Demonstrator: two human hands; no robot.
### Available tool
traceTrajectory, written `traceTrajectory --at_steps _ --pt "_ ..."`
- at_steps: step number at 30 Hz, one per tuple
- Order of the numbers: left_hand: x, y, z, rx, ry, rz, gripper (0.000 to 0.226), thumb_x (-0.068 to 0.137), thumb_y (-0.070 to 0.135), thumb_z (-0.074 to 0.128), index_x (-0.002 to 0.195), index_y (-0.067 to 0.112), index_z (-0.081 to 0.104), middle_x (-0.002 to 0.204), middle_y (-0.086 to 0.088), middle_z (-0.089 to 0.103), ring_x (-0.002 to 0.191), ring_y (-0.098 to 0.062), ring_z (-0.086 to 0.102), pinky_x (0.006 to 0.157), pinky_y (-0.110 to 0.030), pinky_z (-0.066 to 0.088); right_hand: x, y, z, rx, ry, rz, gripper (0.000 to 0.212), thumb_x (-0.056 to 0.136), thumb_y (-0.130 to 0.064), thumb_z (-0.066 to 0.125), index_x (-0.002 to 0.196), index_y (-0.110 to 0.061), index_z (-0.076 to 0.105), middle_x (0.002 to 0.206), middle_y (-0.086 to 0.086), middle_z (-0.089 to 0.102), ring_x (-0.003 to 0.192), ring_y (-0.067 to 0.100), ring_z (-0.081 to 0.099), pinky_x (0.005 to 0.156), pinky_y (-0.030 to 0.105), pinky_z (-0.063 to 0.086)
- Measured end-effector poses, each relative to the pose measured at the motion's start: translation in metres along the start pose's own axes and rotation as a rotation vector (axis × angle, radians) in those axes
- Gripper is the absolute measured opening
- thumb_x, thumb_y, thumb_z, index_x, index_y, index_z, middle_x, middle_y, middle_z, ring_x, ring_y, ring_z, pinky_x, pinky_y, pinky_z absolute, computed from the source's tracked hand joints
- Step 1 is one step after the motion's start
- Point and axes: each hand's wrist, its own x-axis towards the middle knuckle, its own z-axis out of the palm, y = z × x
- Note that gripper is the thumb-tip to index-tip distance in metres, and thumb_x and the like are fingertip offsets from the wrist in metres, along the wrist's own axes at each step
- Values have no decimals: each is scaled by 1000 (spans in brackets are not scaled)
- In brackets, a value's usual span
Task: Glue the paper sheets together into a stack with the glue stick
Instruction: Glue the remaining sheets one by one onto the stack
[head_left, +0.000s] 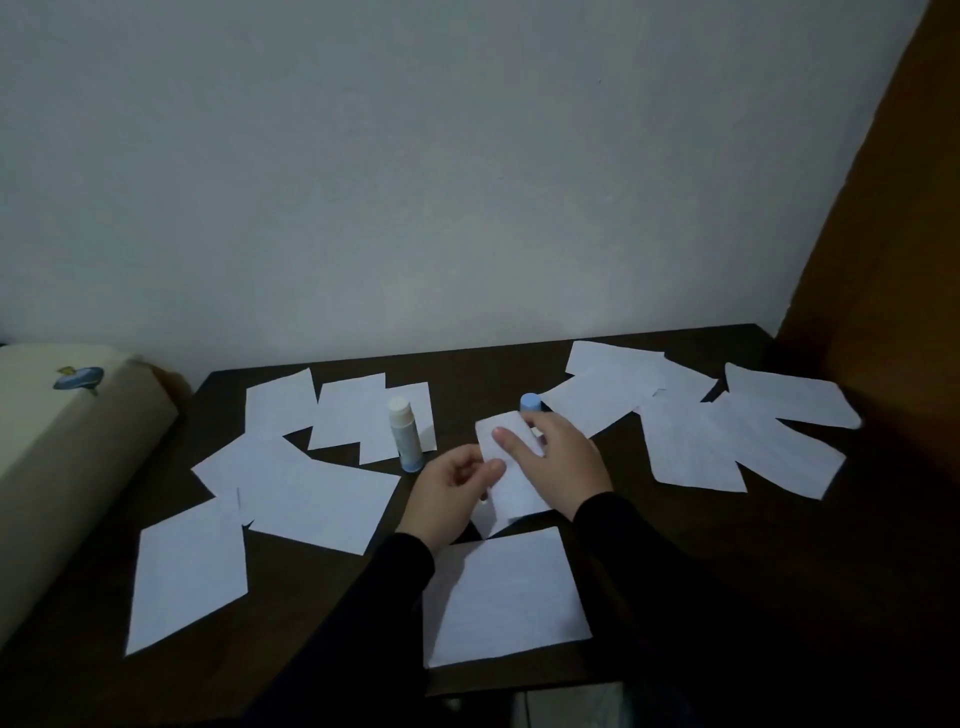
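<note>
You are early in the job, by the look of it. Your left hand pinches the near edge of a sheet, and your right hand grips its far side, holding it above the table. The glue stick stands uncapped just left, its cap behind the sheet. Loose sheets lie scattered both sides; one lies nearest you. No stack shows yet.

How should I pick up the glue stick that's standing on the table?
Grip the glue stick around its bluish barrel, about halfway up, coming from the near side with thumb and fingers on opposite sides. It stands upright with its white top uncapped, so holding lower likely keeps glue off you. The blue cap sits apart.
</note>
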Motion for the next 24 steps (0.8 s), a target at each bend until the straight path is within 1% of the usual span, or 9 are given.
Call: traceTrajectory --at_steps 2,4,7,10,13,15,17,20,24 --pt "2 -8 -7 -94 19 -49 13 94 24 60 98 16 68 74 10 68 76 -8 61 74 -18 49 6 8 -2 18 27 15 62 89 -66 40 139 -29 41 141 -3 44 125 16 43 107 40 37" --pt "4 -15 -13 -180 47 -93 13 94 24 60 99 16 69 84 5 73 86 -16 65 84 -27 50 11 15 -7 185 -4 124 64 91 -64 37 145 -30 31 147 1 37 131 19 38 107 38 31" --pt "4 -24 -17 -226 105 -112 14 94 24 61 89 13 69 88 -2 73 88 -21 65 87 -33 50 14 26 -13 450 -73 207 52 96 -41 52 143 -24 37 145 1 42 126 17 41 99 31 35" --pt "9 -33 -17 -130 194 -146 16 90 28 66 98 15 68 84 -9 69 85 -24 65 84 -33 53 17 36 -10 326 -36 156 44 95 -23 58 137 -21 46 138 2 51 116 14 47 93 27 40" --pt "9 -37 -13 29 232 -145 46 87 24 70 124 31 44 74 -4 59 72 -14 59 68 -20 48 24 45 -4 180 9 176 41 94 -30 59 134 -24 50 126 1 57 104 11 47 95 30 43" --pt "7 -38 -9 71 257 -115 58 85 23 72 127 38 35 73 -3 60 68 -11 59 64 -17 45 29 51 0 79 4 179 40 94 -36 58 132 -26 51 118 -2 60 102 11 49 102 36 44" --pt "8 -40 -4 128 287 -91 49 83 24 74 120 34 43 73 -2 62 68 -11 59 65 -16 46 31 59 6 11 23 174 40 93 -40 58 130 -27 52 112 -4 62 100 11 51 105 41 41" --pt "11 -45 -3 230 312 -64 28 82 27 76 103 25 58 72 1 61 66 -8 56 64 -16 45 29 69 15 -60 98 151 39 92 -44 57 127 -28 55 104 -8 63 92 7 49 103 35 35" --pt "12 -49 -1 226 320 -93 12 81 30 76 85 24 66 71 6 64 69 -7 58 64 -13 42 28 75 20 -132 190 121 39 92 -46 57 127 -29 56 99 -10 63 95 8 52 95 31 29"
